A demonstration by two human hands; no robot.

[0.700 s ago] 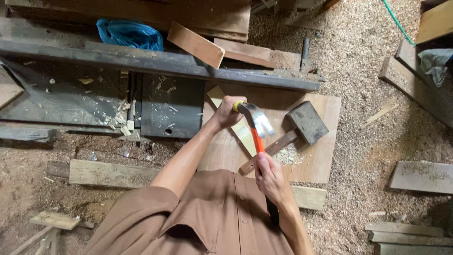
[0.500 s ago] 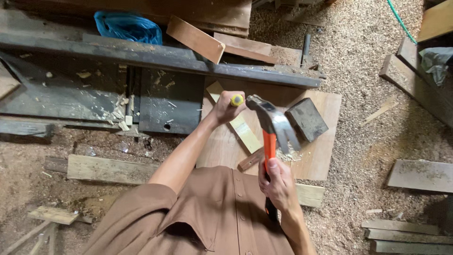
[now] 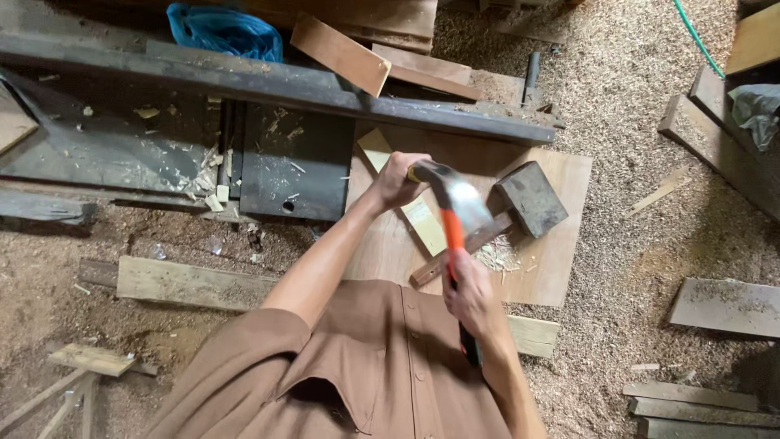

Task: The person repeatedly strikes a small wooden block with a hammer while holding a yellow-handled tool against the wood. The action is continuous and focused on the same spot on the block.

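My left hand (image 3: 396,181) is closed around a small yellow-topped tool (image 3: 414,172), standing it on a pale wood strip (image 3: 424,221). My right hand (image 3: 471,294) grips a hammer's orange handle (image 3: 452,236). The blurred steel hammer head (image 3: 457,193) sits right at the top of that tool. Strip and hands are over a plywood board (image 3: 561,268) lying on the sawdust. A wooden mallet (image 3: 532,197) rests on the board just right of the hammer head, with wood chips beside its handle.
A dark metal machine bed (image 3: 284,154) with a long beam (image 3: 325,89) lies beyond the board. A blue plastic bag (image 3: 223,31) and brown boards lie behind it. Loose planks (image 3: 187,283) and offcuts (image 3: 723,305) are scattered over the sawdust floor, with a green hose (image 3: 695,32) at top right.
The hammer rose toward the camera, then came back down onto the yellow-topped tool. My left hand stayed put on the strip. The view shifted slightly.
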